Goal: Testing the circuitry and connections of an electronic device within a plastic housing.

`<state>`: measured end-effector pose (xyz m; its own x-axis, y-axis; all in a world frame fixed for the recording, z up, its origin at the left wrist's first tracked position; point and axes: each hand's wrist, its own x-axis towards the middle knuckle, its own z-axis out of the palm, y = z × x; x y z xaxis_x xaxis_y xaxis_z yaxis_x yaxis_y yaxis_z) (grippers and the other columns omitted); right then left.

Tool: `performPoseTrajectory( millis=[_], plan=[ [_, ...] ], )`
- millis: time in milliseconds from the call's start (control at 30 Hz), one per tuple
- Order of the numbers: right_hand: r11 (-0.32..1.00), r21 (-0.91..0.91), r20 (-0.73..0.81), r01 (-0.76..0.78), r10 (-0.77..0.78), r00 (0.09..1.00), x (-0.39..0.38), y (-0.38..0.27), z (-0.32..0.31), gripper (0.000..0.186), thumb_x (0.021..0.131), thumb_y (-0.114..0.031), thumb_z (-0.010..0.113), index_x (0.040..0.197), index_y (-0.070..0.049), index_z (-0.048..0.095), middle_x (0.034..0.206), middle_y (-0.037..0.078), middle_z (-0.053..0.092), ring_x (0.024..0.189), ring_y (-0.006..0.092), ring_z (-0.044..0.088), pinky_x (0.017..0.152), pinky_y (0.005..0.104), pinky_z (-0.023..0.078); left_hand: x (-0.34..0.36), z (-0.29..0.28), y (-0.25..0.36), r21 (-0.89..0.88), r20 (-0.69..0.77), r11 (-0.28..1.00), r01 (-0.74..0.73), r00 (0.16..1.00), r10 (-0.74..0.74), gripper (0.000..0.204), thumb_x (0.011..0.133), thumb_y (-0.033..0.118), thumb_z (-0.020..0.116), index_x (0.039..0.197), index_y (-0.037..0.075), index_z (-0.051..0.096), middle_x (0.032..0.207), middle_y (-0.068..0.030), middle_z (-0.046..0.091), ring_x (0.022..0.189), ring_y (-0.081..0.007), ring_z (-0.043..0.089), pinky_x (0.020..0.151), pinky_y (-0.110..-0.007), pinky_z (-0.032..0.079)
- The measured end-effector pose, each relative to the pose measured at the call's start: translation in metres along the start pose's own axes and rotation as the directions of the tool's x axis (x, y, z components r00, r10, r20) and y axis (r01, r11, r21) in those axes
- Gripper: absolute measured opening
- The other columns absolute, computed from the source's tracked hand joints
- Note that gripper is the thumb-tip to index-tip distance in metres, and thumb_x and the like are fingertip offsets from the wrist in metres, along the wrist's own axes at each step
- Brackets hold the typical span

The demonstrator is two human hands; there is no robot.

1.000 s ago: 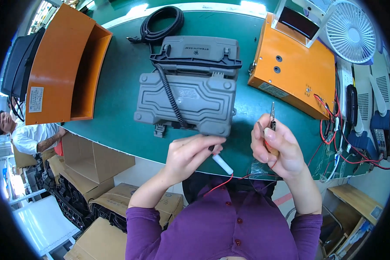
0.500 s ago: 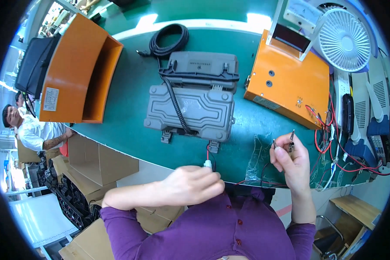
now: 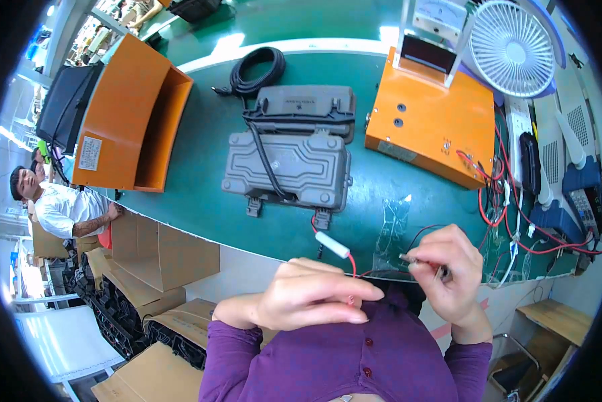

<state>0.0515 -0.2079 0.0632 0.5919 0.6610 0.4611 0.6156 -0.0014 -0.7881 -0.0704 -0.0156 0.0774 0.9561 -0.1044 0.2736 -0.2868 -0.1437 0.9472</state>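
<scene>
My left hand hovers at the table's front edge, thumb and fingers apart with nothing visibly gripped. Just beyond it lies a white tube-shaped inline wire holder on a red wire that runs behind my fingers. That wire comes from a grey ribbed plastic case, beside a front latch. My right hand pinches metal alligator clips, partly hidden by the fingers. A black coiled cable lies across the case lid, and a second grey case part sits behind it.
An orange box with red leads stands at the right, with a meter on top and a white fan beside it. At the left is an orange open-fronted housing. Cardboard boxes and a seated person are beyond the left edge.
My left hand has come away from the white holder and spread its fingers. The holder now lies tilted in plain sight. My right hand has lowered and turned, with the clips pointing left.
</scene>
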Motion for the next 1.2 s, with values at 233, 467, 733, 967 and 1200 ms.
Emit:
performPoseTrajectory(
  millis=[233, 467, 733, 967, 1200],
  plan=[
    [0.967, -0.139, 0.079, 0.215, -0.206, 0.975, -0.005, -0.011, 0.001, 0.021, 0.067, -0.015, 0.075, 0.084, -0.007, 0.065, 0.070, 0.000, 0.060, 0.048, 0.0096, 0.053, 0.039, 0.0224, 0.032, 0.003, 0.006, -0.020, 0.314, -0.021, 0.937, -0.153, 0.986, 0.168, 0.031, 0.067, 0.010, 0.075, 0.096, 0.002, 0.068, 0.060, -0.0003, 0.053, 0.048, -0.0121, 0.046, 0.043, -0.026, 0.037],
    [0.942, -0.168, 0.129, 0.292, -0.273, 0.953, -0.001, -0.011, 0.009, 0.019, 0.069, -0.015, 0.073, 0.083, -0.007, 0.064, 0.072, 0.000, 0.060, 0.045, 0.0052, 0.048, 0.038, 0.0201, 0.028, -0.003, 0.003, -0.024, 0.563, -0.053, 0.800, -0.207, 0.957, 0.285, 0.033, 0.064, 0.008, 0.074, 0.097, 0.002, 0.069, 0.063, 0.0022, 0.055, 0.049, -0.0077, 0.046, 0.041, -0.022, 0.035],
    [0.972, -0.119, 0.166, 0.202, -0.181, 0.969, 0.005, -0.012, 0.017, 0.015, 0.069, -0.014, 0.072, 0.079, -0.007, 0.063, 0.069, -0.001, 0.057, 0.048, 0.0072, 0.053, 0.038, 0.0215, 0.030, -0.007, 0.000, -0.030, 0.751, -0.025, 0.616, -0.235, 0.923, 0.384, 0.034, 0.064, 0.010, 0.074, 0.097, 0.001, 0.069, 0.064, 0.0030, 0.053, 0.049, -0.0051, 0.041, 0.040, -0.020, 0.031],
    [0.972, -0.177, 0.199, 0.153, -0.117, 0.973, 0.006, -0.013, 0.018, 0.014, 0.068, -0.013, 0.071, 0.077, -0.008, 0.063, 0.067, -0.002, 0.056, 0.049, 0.0079, 0.054, 0.038, 0.0222, 0.030, -0.013, -0.002, -0.028, 0.826, 0.005, 0.541, -0.157, 0.962, 0.272, 0.035, 0.067, 0.007, 0.075, 0.101, 0.007, 0.067, 0.074, 0.0031, 0.061, 0.058, -0.0083, 0.054, 0.047, -0.022, 0.040],
    [0.973, -0.177, 0.232, 0.146, -0.103, 0.967, 0.006, -0.014, 0.018, 0.014, 0.066, -0.013, 0.070, 0.076, -0.007, 0.063, 0.067, -0.001, 0.055, 0.050, 0.0078, 0.054, 0.038, 0.0227, 0.030, -0.013, -0.002, -0.036, 0.845, 0.011, 0.483, -0.229, 0.911, 0.412, 0.031, 0.068, 0.012, 0.073, 0.096, 0.001, 0.068, 0.064, 0.0037, 0.052, 0.049, -0.0046, 0.039, 0.041, -0.019, 0.029]
  ],
)
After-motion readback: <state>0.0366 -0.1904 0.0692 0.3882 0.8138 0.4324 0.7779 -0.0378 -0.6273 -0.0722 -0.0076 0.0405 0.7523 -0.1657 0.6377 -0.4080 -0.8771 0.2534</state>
